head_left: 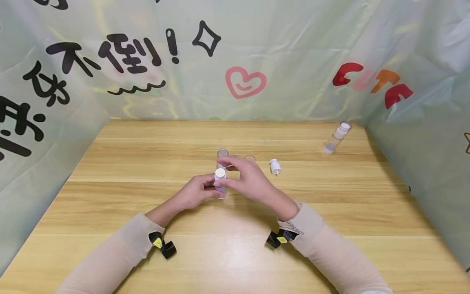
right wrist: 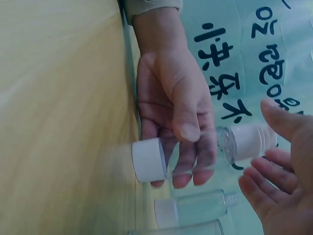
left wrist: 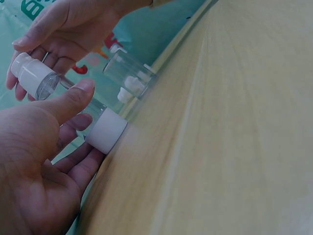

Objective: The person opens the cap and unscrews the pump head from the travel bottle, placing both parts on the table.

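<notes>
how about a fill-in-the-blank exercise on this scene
The person's ____ hand grips the clear bottle around its body.
That bottle's base is coloured ____.
In the head view, the loose pump lies to the ____ of that bottle.
The printed heart is ____.

Missing words: left; white; right; pink.

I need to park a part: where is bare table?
Bare table lies between left sleeve and right sleeve, left of the left hand, and from right sleeve to right curtain. Crowded: just beyond the right hand, where clear bottle, clear cap and pump sit close.
</notes>
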Action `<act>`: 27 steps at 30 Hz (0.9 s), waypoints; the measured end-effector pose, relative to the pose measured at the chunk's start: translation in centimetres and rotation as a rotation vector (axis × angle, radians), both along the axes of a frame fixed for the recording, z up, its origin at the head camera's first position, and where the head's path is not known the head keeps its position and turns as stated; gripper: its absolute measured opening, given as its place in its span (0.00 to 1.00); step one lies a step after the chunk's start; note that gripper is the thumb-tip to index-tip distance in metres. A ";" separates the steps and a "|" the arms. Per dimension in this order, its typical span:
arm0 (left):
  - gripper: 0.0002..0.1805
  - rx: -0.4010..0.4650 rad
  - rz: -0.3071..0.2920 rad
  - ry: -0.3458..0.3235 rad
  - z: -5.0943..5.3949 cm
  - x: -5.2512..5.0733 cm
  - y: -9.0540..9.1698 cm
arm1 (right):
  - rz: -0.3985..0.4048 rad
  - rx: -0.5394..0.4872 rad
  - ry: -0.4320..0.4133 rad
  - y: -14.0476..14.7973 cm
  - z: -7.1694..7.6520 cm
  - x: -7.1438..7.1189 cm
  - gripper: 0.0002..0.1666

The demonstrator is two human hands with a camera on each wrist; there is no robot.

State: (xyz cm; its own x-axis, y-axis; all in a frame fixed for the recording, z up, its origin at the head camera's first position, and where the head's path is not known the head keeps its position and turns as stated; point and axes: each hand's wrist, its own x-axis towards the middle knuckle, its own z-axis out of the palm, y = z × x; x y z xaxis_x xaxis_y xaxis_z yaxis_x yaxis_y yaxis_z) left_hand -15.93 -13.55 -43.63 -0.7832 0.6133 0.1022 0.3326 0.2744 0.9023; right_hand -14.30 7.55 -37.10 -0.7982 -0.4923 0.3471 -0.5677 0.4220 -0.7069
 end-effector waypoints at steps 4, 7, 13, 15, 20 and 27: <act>0.17 -0.019 0.007 0.011 -0.1 -0.1 0.0 | -0.059 0.041 0.060 -0.4 -0.2 0.4 0.33; 0.18 -0.032 0.014 0.007 0.0 -0.1 0.0 | -0.088 0.070 0.097 -0.6 -0.4 0.6 0.33; 0.19 -0.043 0.013 0.019 0.1 -0.1 0.0 | -0.134 0.094 0.153 -1.2 -0.7 1.0 0.31; 0.20 -0.048 0.016 0.026 0.1 0.0 0.0 | -0.148 0.108 0.164 -1.4 -0.8 1.1 0.31; 0.19 -0.056 0.024 0.034 0.1 0.1 -0.1 | -0.169 0.117 0.159 -1.7 -1.0 1.3 0.29; 0.18 -0.051 0.019 0.032 0.1 0.1 0.0 | -0.129 0.050 0.112 -1.5 -1.1 0.9 0.23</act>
State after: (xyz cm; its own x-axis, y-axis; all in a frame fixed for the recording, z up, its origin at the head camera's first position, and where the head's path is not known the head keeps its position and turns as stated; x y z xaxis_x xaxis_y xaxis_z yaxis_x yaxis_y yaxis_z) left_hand -15.87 -13.52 -43.49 -0.7914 0.6036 0.0964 0.3555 0.3262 0.8759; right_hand -13.41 6.08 -38.19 -0.8138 -0.4069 0.4148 -0.5802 0.5296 -0.6188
